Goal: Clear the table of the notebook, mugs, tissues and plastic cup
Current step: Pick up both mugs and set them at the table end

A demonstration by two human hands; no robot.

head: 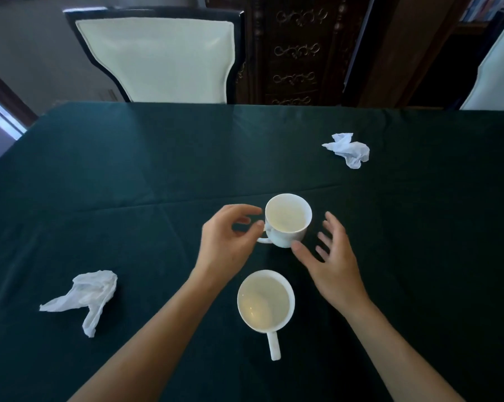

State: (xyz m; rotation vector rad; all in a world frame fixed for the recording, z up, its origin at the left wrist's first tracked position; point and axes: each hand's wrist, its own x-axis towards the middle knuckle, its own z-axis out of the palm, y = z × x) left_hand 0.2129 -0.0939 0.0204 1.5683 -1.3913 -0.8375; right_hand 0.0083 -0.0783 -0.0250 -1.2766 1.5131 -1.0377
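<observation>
Two white mugs stand on the dark green tablecloth (129, 175). The far mug (288, 220) is upright with its handle to the left. My left hand (230, 242) curls beside that handle, thumb and forefinger tips touching the mug without closing on it. My right hand (329, 256) is spread open on the mug's right, its thumb tip at the base. The near mug (265, 300) sits between my forearms, handle pointing toward me. One crumpled white tissue (85, 297) lies at the near left. Another crumpled tissue (348, 149) lies at the far right. No notebook or plastic cup is in view.
A white-cushioned chair (158, 56) with a dark frame stands behind the table's far edge. A second chair (497, 74) is at the far right. A dark carved wooden cabinet (297, 50) stands between them. A fold in the cloth crosses the table's middle.
</observation>
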